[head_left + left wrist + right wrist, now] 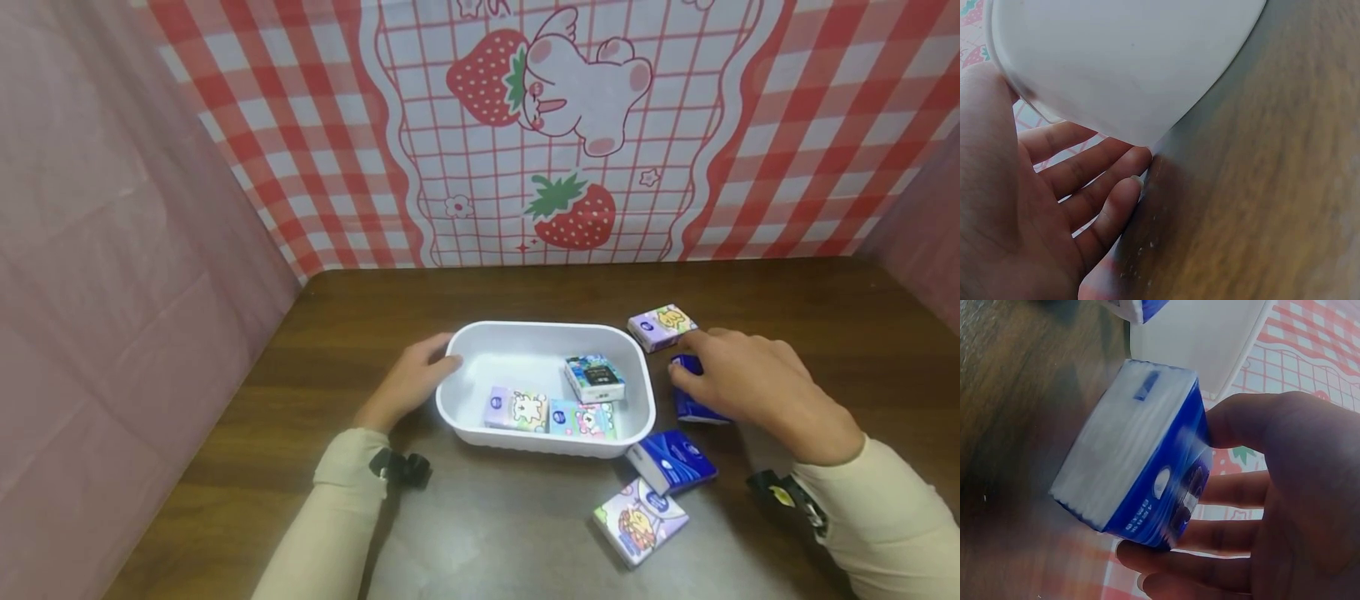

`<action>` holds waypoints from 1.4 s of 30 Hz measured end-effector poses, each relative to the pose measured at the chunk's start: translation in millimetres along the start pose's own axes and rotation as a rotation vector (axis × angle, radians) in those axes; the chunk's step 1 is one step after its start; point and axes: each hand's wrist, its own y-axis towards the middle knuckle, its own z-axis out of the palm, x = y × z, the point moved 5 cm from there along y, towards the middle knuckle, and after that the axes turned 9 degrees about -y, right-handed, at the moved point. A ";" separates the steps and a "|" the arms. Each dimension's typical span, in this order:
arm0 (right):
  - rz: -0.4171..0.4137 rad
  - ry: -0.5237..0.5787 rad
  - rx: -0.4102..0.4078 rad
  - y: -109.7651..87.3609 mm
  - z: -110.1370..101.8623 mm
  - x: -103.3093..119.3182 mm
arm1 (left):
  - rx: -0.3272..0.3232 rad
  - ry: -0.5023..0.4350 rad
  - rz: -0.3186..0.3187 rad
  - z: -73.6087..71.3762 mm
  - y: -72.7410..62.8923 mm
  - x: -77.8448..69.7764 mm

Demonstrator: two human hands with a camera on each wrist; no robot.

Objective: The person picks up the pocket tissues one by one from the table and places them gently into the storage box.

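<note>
My left hand [412, 379] holds the left end of a white plastic basin [525, 442], thumb over the rim and fingers along the outer wall. Inside lie a purple tissue pack [517, 410], a light blue one [583, 419] and a blue-green one with a dark label [595, 377]. To the basin's right, my right hand [757, 383] grips a dark blue tissue pack [693, 407] between thumb and fingers, partly hiding it. The right wrist view shows this pack [1129, 450] with its white side towards the camera. My right index finger overlaps a purple pack [660, 327] behind it.
Another dark blue tissue pack [677, 461] lies by the basin's front right corner. Just in front of it is a purple cartoon pack [640, 521]. A red-and-white checked cloth [330, 125] hangs behind the wooden table [247, 433], with a pink curtain [112, 292] at left.
</note>
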 end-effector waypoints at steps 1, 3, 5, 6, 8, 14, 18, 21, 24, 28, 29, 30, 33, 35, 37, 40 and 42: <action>0.000 0.005 -0.005 0.0 -0.3 0.1 | 0.002 0.000 0.001 0.1 -0.1 0.0; 0.001 0.009 -0.012 0.0 -0.7 0.0 | 0.001 -0.001 0.002 0.0 -0.4 -0.2; 0.004 0.011 -0.015 0.0 -0.8 -0.1 | 0.003 -0.004 0.006 -0.1 -0.4 -0.2; 0.004 0.010 -0.018 -0.1 -0.9 -0.2 | 0.004 -0.004 0.009 0.0 -0.2 0.0; 0.007 0.009 -0.021 -0.1 -0.9 -0.4 | 0.005 -0.006 0.015 0.1 -0.1 -0.2; 0.011 0.008 -0.027 0.1 -1.2 -0.6 | 0.010 -0.014 0.024 0.5 0.2 -0.4; 0.011 0.017 -0.036 0.1 -1.8 -0.7 | 0.013 -0.014 0.026 0.6 0.2 -0.7; 0.010 0.022 -0.043 0.1 -2.4 -0.1 | 0.012 -0.013 0.029 0.4 0.3 -0.8; 0.010 0.022 -0.042 0.3 -3.0 0.7 | 0.012 -0.008 0.031 0.0 0.3 -0.9; 0.020 0.022 -0.040 0.3 -4.2 0.8 | 0.012 0.001 0.026 -0.1 0.3 -1.2; 0.022 0.025 -0.041 0.1 -4.6 0.6 | 0.012 0.002 0.024 -0.1 0.5 -1.1; 0.023 0.027 -0.043 -0.2 -5.1 0.6 | 0.012 0.003 0.023 0.0 0.5 -1.1; 0.021 0.039 -0.051 -1.3 -6.7 0.6 | 0.012 0.003 0.022 0.0 0.3 -0.7; 0.016 0.049 -0.058 -1.8 -7.8 1.2 | 0.013 0.003 0.026 0.0 0.1 -0.6; 0.012 0.055 -0.066 -2.0 -8.6 2.0 | 0.012 0.003 0.029 0.1 0.0 -0.7; 0.010 0.061 -0.079 -2.5 -9.7 3.2 | 0.010 0.002 0.028 0.2 0.0 -0.5; 0.011 0.061 -0.089 -3.0 -10.5 3.7 | 0.010 0.000 0.026 0.3 0.1 -0.6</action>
